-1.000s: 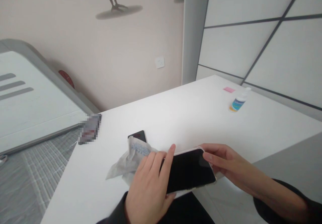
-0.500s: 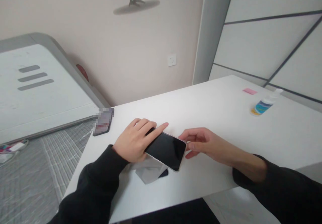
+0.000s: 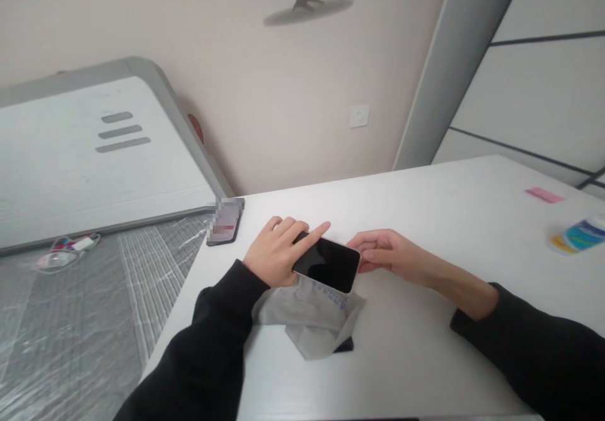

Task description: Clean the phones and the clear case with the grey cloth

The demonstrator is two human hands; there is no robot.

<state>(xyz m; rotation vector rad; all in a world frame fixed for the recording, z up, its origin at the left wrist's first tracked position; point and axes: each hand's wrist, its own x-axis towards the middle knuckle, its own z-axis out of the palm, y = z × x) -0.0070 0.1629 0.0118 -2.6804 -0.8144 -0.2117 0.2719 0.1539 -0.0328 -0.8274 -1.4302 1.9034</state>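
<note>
My left hand [image 3: 278,252] grips a smartphone [image 3: 327,265] with a black screen and pale frame, its index finger stretched along the upper edge. The phone is tilted above the table, screen facing me. At the phone's right end, my right hand [image 3: 385,254] has its fingers curled against the edge, thumb by the corner; the fingertips are partly hidden. Below the phone lies a crumpled grey-white cloth or pouch [image 3: 312,320] with blue print. From under it shows the corner of a dark flat object [image 3: 345,345].
Another phone [image 3: 225,222], partly pixelated, lies at the white table's [image 3: 425,364] left edge. Toward the right are a pink slip [image 3: 544,195] and a blue-labelled bottle [image 3: 579,235]. A plastic-covered bed [image 3: 89,320] with a white headboard [image 3: 155,175] stands left. A cable [image 3: 70,251] lies on it.
My view has turned left, so the scene sits further right. The phone is further from the cloth, uncovering more of it and its print. Both hands stay at the phone.
</note>
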